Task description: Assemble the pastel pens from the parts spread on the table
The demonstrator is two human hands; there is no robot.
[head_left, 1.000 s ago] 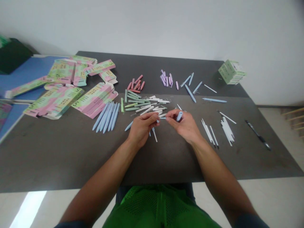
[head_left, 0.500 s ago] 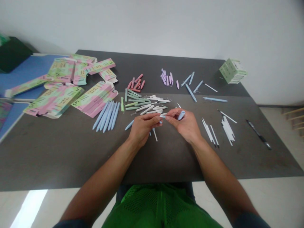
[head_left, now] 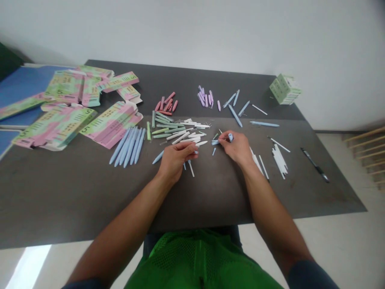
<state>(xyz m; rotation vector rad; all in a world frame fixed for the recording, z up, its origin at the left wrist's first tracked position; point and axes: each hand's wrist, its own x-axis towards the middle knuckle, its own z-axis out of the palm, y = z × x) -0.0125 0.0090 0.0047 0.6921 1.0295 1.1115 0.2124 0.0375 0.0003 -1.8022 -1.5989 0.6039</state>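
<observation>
My left hand [head_left: 174,158] rests on the dark table [head_left: 90,192] with its fingers curled around a light blue pen barrel whose tip [head_left: 157,157] sticks out to the left. My right hand [head_left: 237,146] is closed in a pinch on a small light blue pen part [head_left: 230,137], its fingertips touching another blue piece [head_left: 214,142] on the table. A short blue bit [head_left: 213,151] and a white refill [head_left: 191,168] lie between the hands. Just beyond them sits a pile of green and white pen parts [head_left: 177,130].
A row of finished light blue pens [head_left: 128,145] lies left of the pile. Pink and green flat cartons [head_left: 75,108] cover the left side. Red caps [head_left: 166,103], purple caps [head_left: 206,97], blue barrels [head_left: 237,108], white refills [head_left: 278,158], a black pen [head_left: 314,165] and a green box [head_left: 284,89] lie beyond.
My hands have parted: the right one moved away to the right and forward onto the loose blue pieces. The left one stayed with its pen barrel. The camera shifted slightly right.
</observation>
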